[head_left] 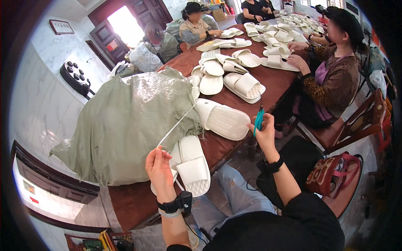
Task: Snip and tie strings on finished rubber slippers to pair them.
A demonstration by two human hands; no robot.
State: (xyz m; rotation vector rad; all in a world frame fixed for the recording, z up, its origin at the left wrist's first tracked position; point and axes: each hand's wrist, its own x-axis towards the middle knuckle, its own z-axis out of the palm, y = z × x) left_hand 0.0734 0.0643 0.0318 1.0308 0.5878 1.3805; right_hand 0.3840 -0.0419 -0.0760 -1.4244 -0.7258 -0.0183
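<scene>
In front of the green sack (125,129) on the counter (130,205), the left hand's (161,169) fingers pinch together on a white strip (178,124), running straight toward the sack's right edge. Right of the sack, the right hand's (266,134) fingers curl around teal-handled scissors (258,121), beside a white slipper (226,121).

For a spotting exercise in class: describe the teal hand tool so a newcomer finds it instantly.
Find the long brown table, then the wearer's right hand beside its edge. That hand holds the teal tool; its bright colour sets it apart from the white slippers nearby.
</scene>
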